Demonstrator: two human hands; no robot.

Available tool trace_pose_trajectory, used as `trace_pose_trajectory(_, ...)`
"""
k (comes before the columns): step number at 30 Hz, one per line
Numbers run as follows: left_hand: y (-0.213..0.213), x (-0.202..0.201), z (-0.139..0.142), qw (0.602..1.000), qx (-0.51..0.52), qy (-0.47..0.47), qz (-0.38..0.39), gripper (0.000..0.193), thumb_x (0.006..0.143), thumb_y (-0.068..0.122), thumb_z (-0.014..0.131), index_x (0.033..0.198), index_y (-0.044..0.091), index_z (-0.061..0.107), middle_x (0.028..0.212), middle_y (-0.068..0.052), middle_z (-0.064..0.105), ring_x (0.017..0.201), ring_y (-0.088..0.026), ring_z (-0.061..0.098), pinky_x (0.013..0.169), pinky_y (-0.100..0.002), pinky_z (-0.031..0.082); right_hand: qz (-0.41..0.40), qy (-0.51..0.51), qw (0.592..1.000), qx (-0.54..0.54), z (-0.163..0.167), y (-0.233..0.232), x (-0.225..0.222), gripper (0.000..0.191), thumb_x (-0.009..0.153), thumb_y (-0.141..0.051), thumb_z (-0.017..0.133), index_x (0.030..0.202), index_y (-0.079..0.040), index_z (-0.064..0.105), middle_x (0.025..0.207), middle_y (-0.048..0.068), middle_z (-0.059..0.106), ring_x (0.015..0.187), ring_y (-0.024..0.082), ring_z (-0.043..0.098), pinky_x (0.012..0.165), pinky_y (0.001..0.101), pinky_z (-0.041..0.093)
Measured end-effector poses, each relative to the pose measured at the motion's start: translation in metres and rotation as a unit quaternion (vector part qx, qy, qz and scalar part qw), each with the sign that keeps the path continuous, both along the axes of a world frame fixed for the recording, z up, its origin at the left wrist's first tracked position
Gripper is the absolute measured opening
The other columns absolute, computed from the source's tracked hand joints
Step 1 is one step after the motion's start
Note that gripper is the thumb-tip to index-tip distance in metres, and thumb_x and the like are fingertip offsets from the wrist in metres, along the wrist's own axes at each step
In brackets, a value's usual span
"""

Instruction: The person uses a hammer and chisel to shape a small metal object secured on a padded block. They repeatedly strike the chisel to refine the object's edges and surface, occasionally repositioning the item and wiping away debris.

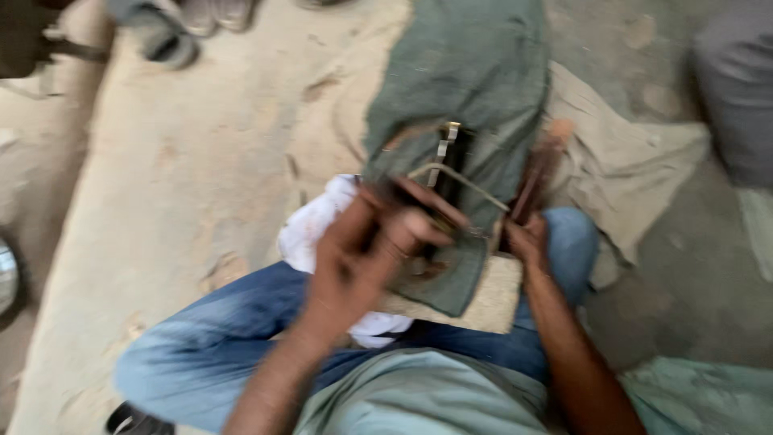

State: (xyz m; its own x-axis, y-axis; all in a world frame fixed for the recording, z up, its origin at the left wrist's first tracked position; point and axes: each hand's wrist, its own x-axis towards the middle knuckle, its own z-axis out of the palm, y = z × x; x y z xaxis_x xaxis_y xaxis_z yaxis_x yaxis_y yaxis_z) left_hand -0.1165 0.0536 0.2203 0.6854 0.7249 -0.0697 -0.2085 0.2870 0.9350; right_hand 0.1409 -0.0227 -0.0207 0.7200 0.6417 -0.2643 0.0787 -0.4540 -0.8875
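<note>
Your left hand [366, 250] is curled over the near end of a grey-green cloth [463, 89], its fingers [427, 229] bent around a thin bent metal wire [459, 181] and a dark piece beneath it — the blur keeps me from telling exactly how tight the grip is. Your right hand [527, 242] sits at the cloth's right edge, fingers folded in against a reddish-brown stick-like piece [535, 181]; whether it truly grips it, you cannot tell from here. The cloth runs from the floor up onto a flat pale block [491, 302] resting across your lap, over your blue jeans [217, 338]. A white rag [310, 229] lies under your left wrist. A tan sack [620, 161] lies on the floor just to the right.
</note>
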Motion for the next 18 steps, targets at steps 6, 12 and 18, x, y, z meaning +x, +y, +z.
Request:
trace_pose_trajectory(6,0.098,0.05,-0.051,0.976,0.214,-0.001,0.039,0.022,0.102,-0.002,0.073,0.121,-0.001,0.061,0.121,-0.01,0.069,0.105,-0.019,0.075,0.092,-0.037,0.064,-0.095,0.239,0.954,0.152,0.002,-0.028,0.001,0.027,0.084,-0.011,0.078,0.108,-0.006,0.067,0.089,0.005,0.071,0.074,0.017,0.068,0.065,0.0312,0.057)
trace_pose_trajectory(12,0.138,0.081,-0.095,0.963,0.261,0.059,0.011,0.033,0.102,-0.002,0.079,0.134,0.0,0.069,0.104,-0.004,0.07,0.094,-0.01,0.067,0.085,-0.027,0.059,-0.096,0.223,0.955,0.167,0.043,-0.02,0.029,0.032,0.085,-0.006,0.082,0.109,-0.004,0.061,0.086,0.007,0.069,0.07,0.017,0.067,0.062,0.0296,0.06)
trace_pose_trajectory(18,0.153,0.102,-0.12,0.95,0.296,0.098,-0.028,0.042,0.1,0.002,0.077,0.139,0.003,0.062,0.103,-0.003,0.071,0.096,-0.008,0.07,0.084,-0.025,0.061,0.018,0.106,0.946,0.306,0.104,-0.023,0.071,0.059,0.088,0.005,0.073,0.142,-0.007,0.051,0.107,0.008,0.066,0.104,0.02,0.07,0.099,0.0384,0.063)
